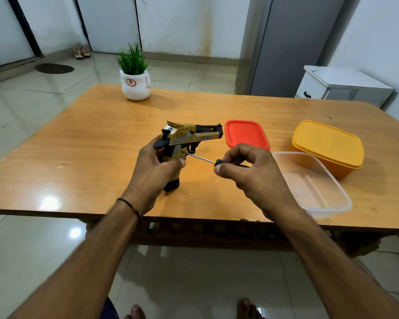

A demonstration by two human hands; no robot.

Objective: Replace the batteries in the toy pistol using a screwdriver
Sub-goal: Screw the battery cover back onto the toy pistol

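Note:
A yellow, white and black toy pistol (191, 133) stands upright on its grip base above the wooden table (90, 139), barrel pointing right. My left hand (154, 171) grips its handle from the left, thumb across the front. My right hand (249, 171) pinches the black and yellow handle of a small screwdriver (205, 159). The thin metal shaft runs up and left, and its tip sits against the side of the pistol's grip just under the trigger. No batteries are in view.
A red lid (245, 133) lies right of the pistol. A clear plastic box (313, 185) sits by my right wrist, a closed yellow box (327, 146) behind it. A white pot with a green plant (135, 81) stands at the far edge.

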